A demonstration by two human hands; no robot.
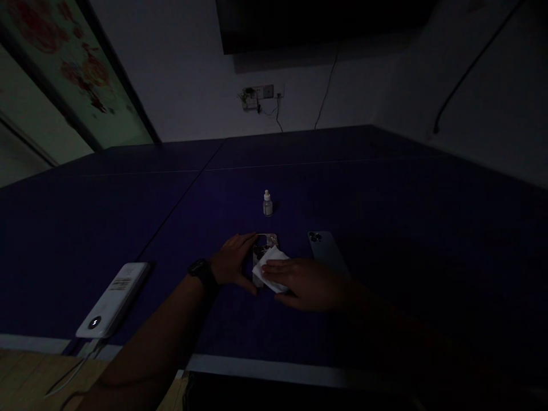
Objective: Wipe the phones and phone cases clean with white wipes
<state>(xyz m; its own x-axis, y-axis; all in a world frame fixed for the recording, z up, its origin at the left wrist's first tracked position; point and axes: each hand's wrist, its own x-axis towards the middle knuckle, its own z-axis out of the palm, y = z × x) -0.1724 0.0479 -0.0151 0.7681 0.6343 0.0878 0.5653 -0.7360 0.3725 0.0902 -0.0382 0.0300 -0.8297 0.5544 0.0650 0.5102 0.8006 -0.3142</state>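
Observation:
A phone case (269, 240) with a dark and light floral pattern and a camera cutout lies flat on the blue table. My left hand (232, 261), a dark watch on its wrist, braces the case's left side, fingers at the top corner and thumb near the bottom. Under the fingers of my right hand (306, 282) is a folded white tissue (274, 256), pressed onto the case and covering its lower right part. Just right of the case lies a light blue phone (327, 251), back up, its lower end partly hidden by my right hand and forearm.
A small dropper bottle (268, 205) stands upright beyond the case. At the left front lies a white power bank (113, 299) with a cable (75, 374) running over the table edge. Wall sockets (261, 92) and a dark screen (317, 25) are behind the table. The room is dim.

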